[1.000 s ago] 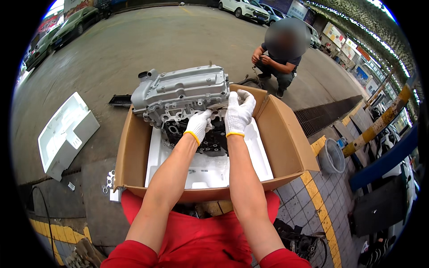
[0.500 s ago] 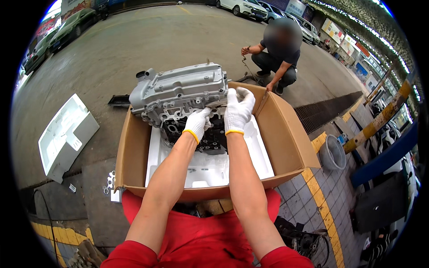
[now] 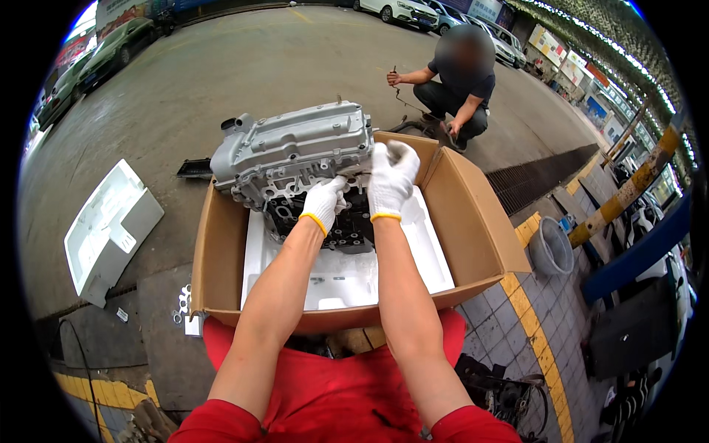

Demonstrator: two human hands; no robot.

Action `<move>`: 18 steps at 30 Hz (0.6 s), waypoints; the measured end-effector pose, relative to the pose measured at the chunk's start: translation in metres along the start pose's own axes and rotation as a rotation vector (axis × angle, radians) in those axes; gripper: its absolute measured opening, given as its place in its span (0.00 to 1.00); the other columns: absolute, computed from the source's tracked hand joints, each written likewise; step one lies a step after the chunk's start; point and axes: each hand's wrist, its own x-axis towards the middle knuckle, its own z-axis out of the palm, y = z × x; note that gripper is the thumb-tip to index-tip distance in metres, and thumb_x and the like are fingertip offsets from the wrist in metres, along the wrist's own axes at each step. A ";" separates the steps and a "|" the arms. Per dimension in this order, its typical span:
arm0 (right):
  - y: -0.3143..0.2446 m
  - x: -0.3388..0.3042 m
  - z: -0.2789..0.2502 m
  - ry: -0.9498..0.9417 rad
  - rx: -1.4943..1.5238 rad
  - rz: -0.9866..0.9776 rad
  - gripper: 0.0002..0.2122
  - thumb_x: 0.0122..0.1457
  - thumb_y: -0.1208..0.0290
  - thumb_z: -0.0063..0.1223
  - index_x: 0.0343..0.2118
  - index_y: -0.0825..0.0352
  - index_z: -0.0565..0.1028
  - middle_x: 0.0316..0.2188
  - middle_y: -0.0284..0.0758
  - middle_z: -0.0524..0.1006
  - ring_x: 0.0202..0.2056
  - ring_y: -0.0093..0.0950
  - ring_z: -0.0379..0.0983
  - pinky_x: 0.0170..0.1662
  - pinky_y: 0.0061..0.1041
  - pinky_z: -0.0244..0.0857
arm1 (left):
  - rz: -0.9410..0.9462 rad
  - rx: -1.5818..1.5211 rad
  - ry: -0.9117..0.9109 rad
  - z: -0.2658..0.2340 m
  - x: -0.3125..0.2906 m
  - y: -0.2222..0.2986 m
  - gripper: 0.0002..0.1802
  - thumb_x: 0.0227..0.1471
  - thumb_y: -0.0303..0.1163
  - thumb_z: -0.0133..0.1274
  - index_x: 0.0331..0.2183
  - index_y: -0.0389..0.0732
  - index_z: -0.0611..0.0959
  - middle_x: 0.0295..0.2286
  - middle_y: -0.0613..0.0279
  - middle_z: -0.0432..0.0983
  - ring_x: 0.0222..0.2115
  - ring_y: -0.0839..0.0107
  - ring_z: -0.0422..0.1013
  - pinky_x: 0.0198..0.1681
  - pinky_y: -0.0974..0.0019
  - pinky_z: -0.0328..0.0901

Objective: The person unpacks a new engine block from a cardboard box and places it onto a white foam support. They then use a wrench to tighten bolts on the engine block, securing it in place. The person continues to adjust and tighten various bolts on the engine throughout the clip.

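A car engine (image 3: 295, 151) with a grey ribbed top cover and a dark block stands upright in an open cardboard box (image 3: 473, 229), inside a white foam tray (image 3: 295, 284). My left hand (image 3: 324, 201), in a white knit glove with a yellow cuff, is closed against the engine's near side, just below the cover. At the engine's right end, my right hand (image 3: 393, 179) is gloved alike, with its fingers curled in. Whatever small part lies between the fingers of either hand is hidden by the gloves.
Left of the box, a white foam piece (image 3: 111, 229) lies on the floor near some flat metal gaskets (image 3: 184, 299). A person (image 3: 461, 88) squats behind the box, holding a thin dark cord or rod. To the right are a floor grate (image 3: 543, 177) and a grey bucket (image 3: 551, 247).
My right hand has turned slightly at the engine's end, while my left stays in nearly the same place. The squatting person's raised hand has shifted left and down.
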 end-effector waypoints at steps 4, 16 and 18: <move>-0.002 0.000 -0.003 0.035 0.002 -0.001 0.12 0.63 0.68 0.61 0.45 0.67 0.77 0.45 0.37 0.74 0.43 0.29 0.74 0.52 0.31 0.69 | 0.007 -0.019 0.006 0.005 -0.002 -0.003 0.13 0.60 0.40 0.61 0.31 0.40 0.82 0.17 0.72 0.68 0.14 0.77 0.64 0.20 0.71 0.58; -0.001 -0.001 -0.004 0.050 0.018 0.028 0.14 0.61 0.64 0.65 0.44 0.68 0.77 0.44 0.38 0.74 0.42 0.30 0.74 0.51 0.30 0.69 | -0.053 -0.097 0.033 0.011 -0.008 0.003 0.09 0.61 0.31 0.63 0.36 0.40 0.78 0.28 0.68 0.77 0.18 0.87 0.65 0.19 0.77 0.60; -0.011 -0.001 0.002 -0.005 -0.050 -0.024 0.14 0.60 0.66 0.64 0.43 0.68 0.77 0.44 0.41 0.74 0.43 0.34 0.75 0.52 0.33 0.70 | -0.052 -0.110 0.021 0.009 -0.006 0.003 0.09 0.61 0.31 0.63 0.36 0.40 0.78 0.27 0.69 0.76 0.18 0.87 0.65 0.18 0.77 0.60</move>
